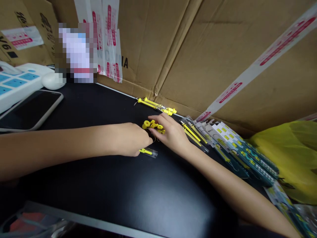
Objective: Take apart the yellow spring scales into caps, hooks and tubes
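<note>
Landmark: cluster of small, round, yellow plastic pieces (153,125), in the gap between both hands, over the smooth black desk (123,185). Just nearside of the cluster: clear plastic tube with a slim yellow rod inside (148,152). Long axis roughly crosswise, dipping slightly nearside toward the right end. Projecting rightward from the underside of the left hand (133,139); clearly nearer to that hand than to the right hand (172,134).

Left hand: left of the cluster, back uppermost, curled closed around the hidden length of the tube. Fingertips out of sight.

Right hand: right of the cluster, angled in from the nearside right. Thumb and fingers parted, bracketing the yellow pieces. Firm contact or mere closeness: cannot tell, given small pieces and partial cover.

Surroundings, same landmark. Beyond, along the far edge of the desk: slim yellow plastic rods with thin metal wires (148,104). To the right, past the right hand: further clear tubes holding yellow rods (191,131), then an overlapping stack of green-and-white printed cards (244,152). Well to the left: dark-screened phone in a pale case (29,110).
</note>
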Demonstrator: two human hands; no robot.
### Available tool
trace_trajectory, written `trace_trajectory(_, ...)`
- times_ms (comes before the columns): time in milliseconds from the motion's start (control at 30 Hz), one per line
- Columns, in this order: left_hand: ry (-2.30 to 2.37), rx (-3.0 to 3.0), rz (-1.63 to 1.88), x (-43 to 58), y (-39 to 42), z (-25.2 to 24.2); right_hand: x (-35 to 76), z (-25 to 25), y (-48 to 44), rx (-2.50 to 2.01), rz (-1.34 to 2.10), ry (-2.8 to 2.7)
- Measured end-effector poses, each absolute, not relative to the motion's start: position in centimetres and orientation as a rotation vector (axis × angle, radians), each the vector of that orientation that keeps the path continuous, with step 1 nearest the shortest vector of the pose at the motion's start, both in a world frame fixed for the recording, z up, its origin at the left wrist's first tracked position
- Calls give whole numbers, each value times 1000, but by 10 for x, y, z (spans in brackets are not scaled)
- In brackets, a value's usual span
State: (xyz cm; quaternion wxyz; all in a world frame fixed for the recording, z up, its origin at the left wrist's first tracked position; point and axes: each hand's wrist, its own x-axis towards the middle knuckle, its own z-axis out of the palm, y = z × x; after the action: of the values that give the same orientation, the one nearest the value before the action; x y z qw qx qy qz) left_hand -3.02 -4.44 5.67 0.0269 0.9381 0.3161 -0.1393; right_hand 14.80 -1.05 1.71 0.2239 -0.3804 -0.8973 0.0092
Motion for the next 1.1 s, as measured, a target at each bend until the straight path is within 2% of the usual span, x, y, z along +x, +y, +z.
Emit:
trace_trajectory(267,777,2921,-73,-17,-42,40,198,2,-65,-1066,438,-2246)
trace_trajectory(367,745,2873,61,-11,-42,30,207,-9,-77,-1043,472,-2304)
trace_trajectory(667,933,2810,423,-7,-37,-3,212,-12,-69,-1143,785,-1897)
trace_trajectory(1100,870,2908,390,-8,-33,-9,215,-14,-68,-1049,995,-1651)
